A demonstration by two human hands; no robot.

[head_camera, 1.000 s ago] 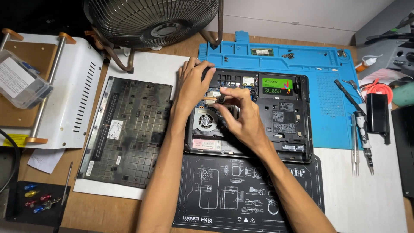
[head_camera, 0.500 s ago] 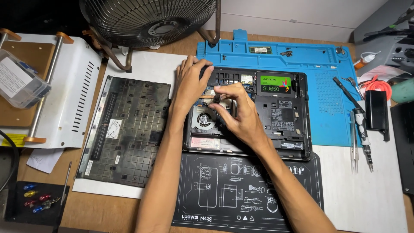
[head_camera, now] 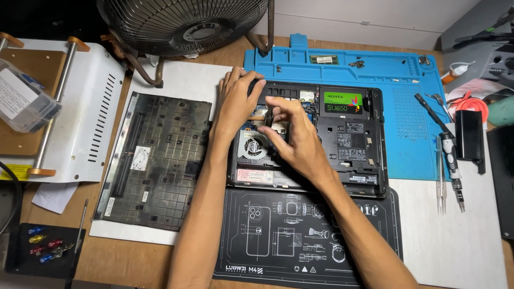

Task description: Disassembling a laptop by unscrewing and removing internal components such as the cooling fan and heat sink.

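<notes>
An opened black laptop (head_camera: 353, 144) lies upside down on the blue silicone mat (head_camera: 407, 96), its round cooling fan (head_camera: 252, 145) and a green-labelled drive (head_camera: 342, 101) exposed. My left hand (head_camera: 235, 104) rests flat on the laptop's upper left corner, fingers at the rear edge. My right hand (head_camera: 297, 136) hovers over the board just right of the fan, thumb and fingers pinched on a small dark part (head_camera: 269, 116). The removed bottom cover (head_camera: 155, 160) lies to the left on white paper.
A table fan (head_camera: 182, 21) stands at the back. A white metal device (head_camera: 80, 112) and a clear plastic box (head_camera: 24, 101) sit at left. A screwdriver (head_camera: 450, 150), tweezers (head_camera: 440, 176) and a black block (head_camera: 470, 140) lie at right. A black printed mat (head_camera: 300, 241) lies in front.
My right hand has drawn slightly up and left over the board, its fingers now pinched on the small dark part. My left hand has stayed on the laptop's corner.
</notes>
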